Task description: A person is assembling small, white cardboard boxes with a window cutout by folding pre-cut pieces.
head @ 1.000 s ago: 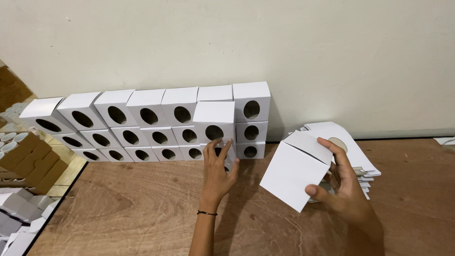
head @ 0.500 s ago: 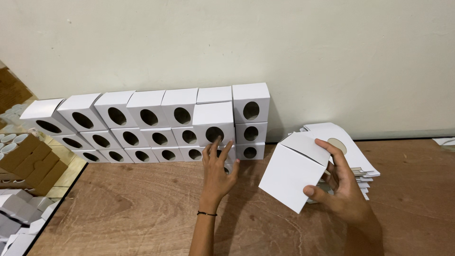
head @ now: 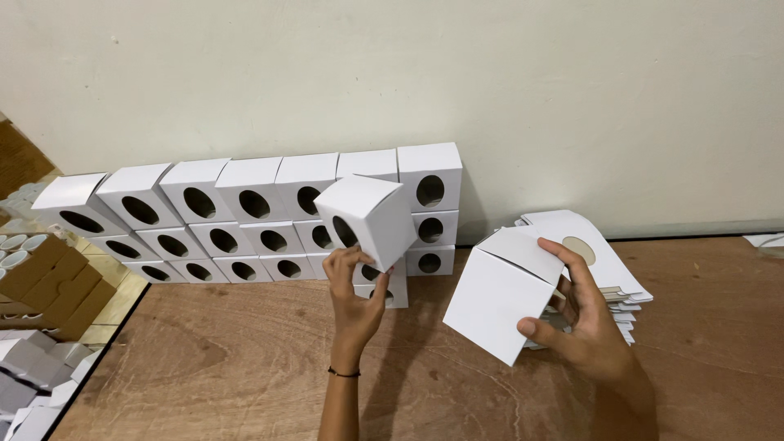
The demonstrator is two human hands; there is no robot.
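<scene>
Against the pale wall at the table's (head: 245,367) back edge stands my stack of folded boxes (head: 245,216), three rows high, so much is done, while flat blanks (head: 608,282) wait near the right edge. My left hand (head: 355,298) pinches a tilted holed box (head: 367,216) before the stack; my right hand (head: 584,327) clasps an unclosed box (head: 498,298), contents unseen.

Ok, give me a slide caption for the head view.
Left hand lifts a white windowed box from the wall stack; right hand holds another box.
</scene>
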